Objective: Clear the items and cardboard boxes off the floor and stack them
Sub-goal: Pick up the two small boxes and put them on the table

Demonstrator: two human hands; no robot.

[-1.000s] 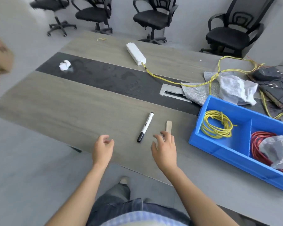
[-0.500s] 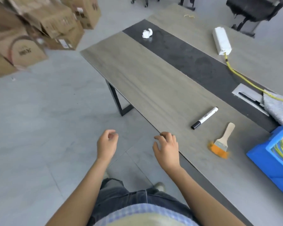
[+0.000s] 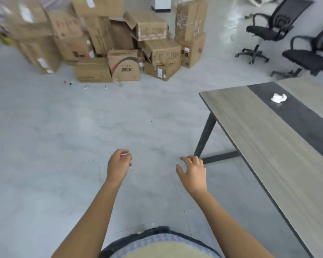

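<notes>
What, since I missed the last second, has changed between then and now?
The view swung left from the table to the cardboard boxes; marker, brush and blue bin left view. The left grip and right grip stayed empty, nothing taken or released. Crumpled paper stayed put.

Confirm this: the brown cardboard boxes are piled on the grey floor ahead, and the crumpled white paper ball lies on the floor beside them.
Wrong in one point. The brown cardboard boxes are piled on the grey floor ahead, but the crumpled white paper ball lies on the dark strip of the wood-grain table, as the head view shows.
</notes>
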